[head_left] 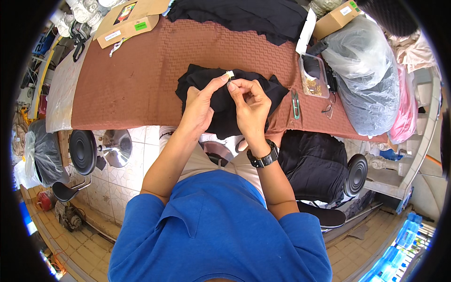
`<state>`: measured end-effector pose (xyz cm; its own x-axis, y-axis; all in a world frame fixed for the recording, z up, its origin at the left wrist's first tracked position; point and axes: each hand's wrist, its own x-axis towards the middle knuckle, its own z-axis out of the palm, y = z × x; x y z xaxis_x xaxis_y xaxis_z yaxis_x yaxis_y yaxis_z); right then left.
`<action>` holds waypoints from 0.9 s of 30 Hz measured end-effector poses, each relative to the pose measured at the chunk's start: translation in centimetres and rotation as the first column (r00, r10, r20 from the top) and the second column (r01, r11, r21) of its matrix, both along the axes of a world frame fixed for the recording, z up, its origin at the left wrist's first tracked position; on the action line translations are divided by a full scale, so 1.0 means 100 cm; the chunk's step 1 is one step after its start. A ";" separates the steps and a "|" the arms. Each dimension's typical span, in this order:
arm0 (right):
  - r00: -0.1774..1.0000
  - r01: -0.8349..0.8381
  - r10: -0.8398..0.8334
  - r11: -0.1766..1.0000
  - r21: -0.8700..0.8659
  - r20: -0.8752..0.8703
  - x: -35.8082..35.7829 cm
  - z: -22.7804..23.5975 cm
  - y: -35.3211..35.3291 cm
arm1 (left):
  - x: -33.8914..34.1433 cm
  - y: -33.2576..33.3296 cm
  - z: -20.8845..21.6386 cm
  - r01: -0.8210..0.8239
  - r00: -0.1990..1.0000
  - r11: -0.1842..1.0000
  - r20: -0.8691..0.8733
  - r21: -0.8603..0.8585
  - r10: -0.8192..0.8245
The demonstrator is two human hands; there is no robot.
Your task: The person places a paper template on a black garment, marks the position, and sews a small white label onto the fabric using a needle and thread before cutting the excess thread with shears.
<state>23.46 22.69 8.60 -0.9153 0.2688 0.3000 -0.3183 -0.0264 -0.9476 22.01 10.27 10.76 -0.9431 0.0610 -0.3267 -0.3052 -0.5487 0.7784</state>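
A black garment (224,117) lies bunched at the near edge of the brown-covered table, under both my hands. My left hand (199,108) is closed, thumb and fingertips pinching a small white tag (230,74) above the cloth. Right beside it, my right hand (252,105) makes a pinch just below the tag. Whatever sits in that right pinch is too small to make out. A pair of green-handled thread snips (295,105) rests to the right of the garment. Beyond it stands a clear plastic box (323,90) with small gold-coloured pieces in it.
Eyeglasses (330,109) lie near the box. Large plastic bags (366,89) crowd the table's right end. More black fabric (244,16) and a cardboard box (127,26) sit at the far side. A black cloth (310,164) hangs over a seat at my right; stools (83,151) stand at left.
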 end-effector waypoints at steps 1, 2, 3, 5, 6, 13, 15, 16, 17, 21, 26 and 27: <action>1.000 -0.008 0.008 1.000 -0.026 0.004 0.000 -0.001 0.000 | -0.001 -0.001 -0.003 -0.005 1.000 1.000 0.009 -0.020 0.006; 0.999 -0.023 0.024 0.998 -0.059 0.020 0.000 -0.002 0.000 | -0.001 -0.001 -0.005 -0.011 1.000 0.999 0.018 -0.041 0.011; 0.999 -0.037 0.041 0.995 -0.092 0.036 0.000 -0.001 0.000 | 0.000 -0.001 -0.005 -0.018 1.000 0.999 0.006 -0.033 0.018; 0.996 -0.074 0.080 0.991 -0.114 0.049 0.000 0.000 0.001 | 0.001 0.001 0.000 -0.033 0.999 0.999 -0.020 -0.019 0.033; 0.994 -0.096 0.102 0.990 -0.102 0.048 0.002 0.001 0.002 | 0.000 0.000 -0.001 -0.030 0.999 0.999 -0.024 -0.013 0.030; 0.989 -0.146 0.142 0.942 -0.302 -0.037 -0.002 0.004 0.004 | -0.001 0.001 -0.004 -0.031 1.000 0.996 -0.006 -0.084 0.031; 0.989 -0.143 0.147 0.983 -0.113 0.029 -0.004 0.011 0.017 | -0.003 0.002 -0.005 -0.061 0.996 0.994 -0.063 -0.090 0.056; 0.997 -0.082 0.082 0.996 0.037 -0.003 -0.010 0.012 0.024 | -0.004 0.005 -0.004 -0.081 0.992 0.992 -0.106 -0.095 0.071; 0.999 -0.021 0.030 0.980 0.198 -0.044 -0.013 0.020 0.024 | -0.005 0.004 -0.005 -0.109 0.984 0.990 -0.148 -0.085 0.095; 0.988 -0.072 0.134 0.836 0.545 -0.075 -0.014 0.053 0.031 | -0.005 0.006 -0.010 -0.148 0.960 0.978 -0.259 -0.145 0.107; 0.967 -0.079 0.206 0.806 0.587 -0.152 -0.027 0.053 0.036 | -0.015 0.007 -0.027 -0.186 0.946 0.927 -0.316 -0.326 0.079; 0.959 -0.051 0.193 0.837 0.544 -0.206 -0.029 0.056 0.036 | -0.016 0.006 -0.029 -0.186 0.949 0.911 -0.307 -0.369 0.069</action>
<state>20.59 26.32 14.22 -0.8088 -0.1046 0.5787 -0.5667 0.4013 -0.7195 20.44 10.85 7.87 -0.9896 -0.1425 -0.0191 0.0104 -0.2034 0.9790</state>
